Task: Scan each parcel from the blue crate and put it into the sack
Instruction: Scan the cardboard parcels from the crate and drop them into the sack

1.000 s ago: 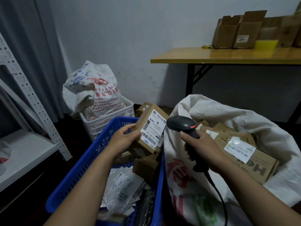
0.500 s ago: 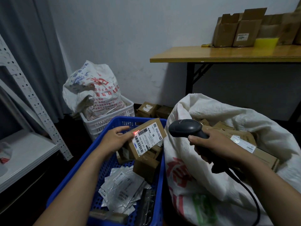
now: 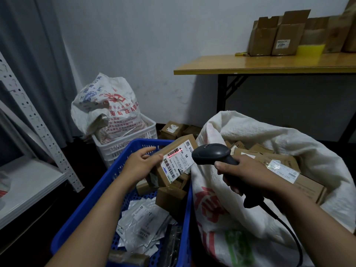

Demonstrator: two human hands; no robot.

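While the left hand (image 3: 141, 165) grips the parcel (image 3: 176, 160), the right hand (image 3: 244, 174) clasps the scanner (image 3: 212, 154) just beside it.

My left hand (image 3: 142, 166) covers the near end of the parcel (image 3: 178, 160), my right hand (image 3: 248, 174) swallows most of the scanner (image 3: 212, 154) grip, the label's small print is beyond reading, and the scanner cable (image 3: 269, 208) and blue crate (image 3: 92, 199) run off the bottom edge.

Left hand (image 3: 141, 164) gripping parcel (image 3: 174, 160) over blue crate (image 3: 92, 201), right hand (image 3: 248, 172) aiming scanner (image 3: 211, 154), sack (image 3: 231, 218) beside
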